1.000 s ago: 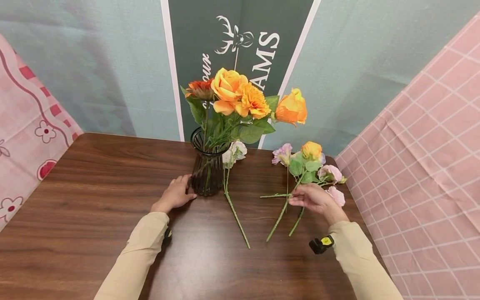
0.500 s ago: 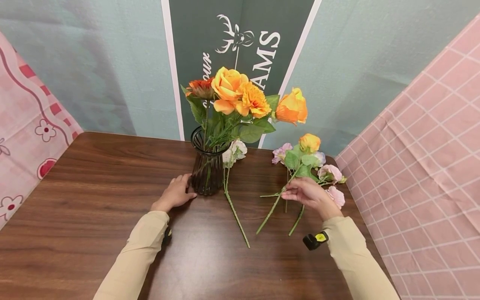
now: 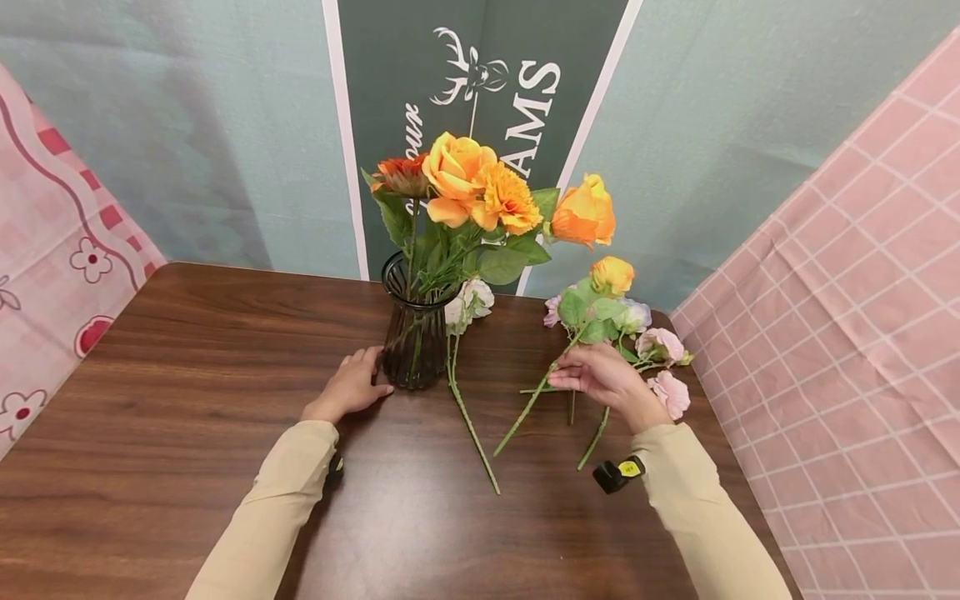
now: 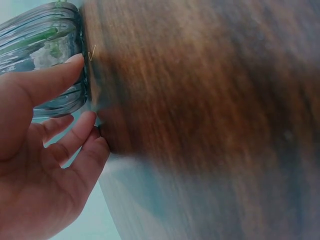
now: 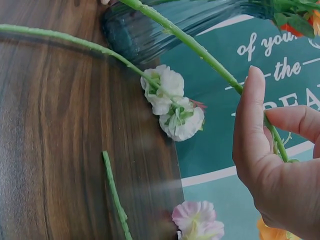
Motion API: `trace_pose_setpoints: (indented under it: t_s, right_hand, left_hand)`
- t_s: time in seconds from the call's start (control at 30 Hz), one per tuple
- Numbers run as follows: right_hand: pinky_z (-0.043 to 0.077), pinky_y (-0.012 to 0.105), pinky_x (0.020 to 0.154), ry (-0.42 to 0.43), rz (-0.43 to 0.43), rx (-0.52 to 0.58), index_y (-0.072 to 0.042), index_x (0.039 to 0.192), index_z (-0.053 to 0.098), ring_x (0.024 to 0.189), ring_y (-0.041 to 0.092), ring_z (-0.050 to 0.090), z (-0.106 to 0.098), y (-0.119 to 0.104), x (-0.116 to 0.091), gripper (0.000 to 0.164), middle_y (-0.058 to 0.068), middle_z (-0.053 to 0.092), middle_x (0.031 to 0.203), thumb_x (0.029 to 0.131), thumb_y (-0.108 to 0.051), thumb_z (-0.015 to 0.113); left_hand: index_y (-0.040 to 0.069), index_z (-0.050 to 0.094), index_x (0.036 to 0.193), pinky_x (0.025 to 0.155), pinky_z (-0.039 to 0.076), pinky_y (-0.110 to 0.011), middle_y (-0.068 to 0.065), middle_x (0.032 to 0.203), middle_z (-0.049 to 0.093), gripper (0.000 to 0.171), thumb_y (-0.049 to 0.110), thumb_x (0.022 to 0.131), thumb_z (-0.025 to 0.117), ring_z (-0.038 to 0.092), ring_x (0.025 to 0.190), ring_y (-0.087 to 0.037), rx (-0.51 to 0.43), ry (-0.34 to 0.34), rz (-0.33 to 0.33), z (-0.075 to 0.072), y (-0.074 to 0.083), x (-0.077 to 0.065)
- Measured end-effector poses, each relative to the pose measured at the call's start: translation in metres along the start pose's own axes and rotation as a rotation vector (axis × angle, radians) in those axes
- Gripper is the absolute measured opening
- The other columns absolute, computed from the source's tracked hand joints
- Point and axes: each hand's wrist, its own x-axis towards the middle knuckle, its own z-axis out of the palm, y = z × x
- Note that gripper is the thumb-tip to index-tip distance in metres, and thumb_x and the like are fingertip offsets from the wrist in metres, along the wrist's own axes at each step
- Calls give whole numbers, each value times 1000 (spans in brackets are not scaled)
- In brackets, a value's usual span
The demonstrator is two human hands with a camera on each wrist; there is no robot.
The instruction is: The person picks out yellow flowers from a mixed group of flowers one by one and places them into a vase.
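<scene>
My left hand (image 3: 348, 385) holds the lower side of a dark, ribbed glass vase (image 3: 415, 354); in the left wrist view its thumb (image 4: 60, 77) lies along the base, with the fingers on the other side. An orange rose (image 3: 459, 167), an orange carnation (image 3: 510, 198), a rust-red flower (image 3: 401, 177) and another orange rose (image 3: 583, 211) leaning right stand in the vase. Between thumb and fingers, my right hand (image 3: 600, 375) pinches the green stem (image 5: 200, 52) of a yellow-orange flower (image 3: 612, 276), tilted with its bloom up and away.
A white flower (image 3: 474, 304) lies right of the vase, its stem reaching forward. Pink flowers (image 3: 670, 394), a lilac flower (image 3: 552, 312) and a pale blue-white one (image 3: 635, 316) lie around the right hand. Curtains hang behind the wooden table (image 3: 225, 375).
My right hand has moved left and slightly away from me, lifting the yellow-orange flower from the others and carrying it toward the vase. The left hand and vase have stayed in place.
</scene>
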Motion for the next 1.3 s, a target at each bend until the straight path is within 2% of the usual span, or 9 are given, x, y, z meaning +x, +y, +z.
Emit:
trace_pose_setpoints:
  t_s: [0.2,0.57,1.3]
  right_hand:
    - [51,33,71,11,-7,12,5,71,58,69,26,65,6,-2,3,35,15,59,72,91,10,29]
    - [52,32,70,25,-76,39,6,71,60,68,26,65,19,-8,7,37,16,60,71,90,10,28]
    - [52,35,70,21,-113,95,8,72,60,68,28,65,34,-24,7,36,19,61,69,89,13,28]
  left_hand:
    - [-7,30,136,89,34,-51,-24,109,49,66,19,85,64,38,112,-41,4,2,1,-2,0,0]
    - [-7,30,136,88,35,-50,-23,108,50,65,19,86,64,39,110,-41,4,4,7,-1,1,0]
    - [-8,31,135,87,35,-51,-23,107,49,63,21,88,61,39,111,-41,-9,19,21,0,0,-1]
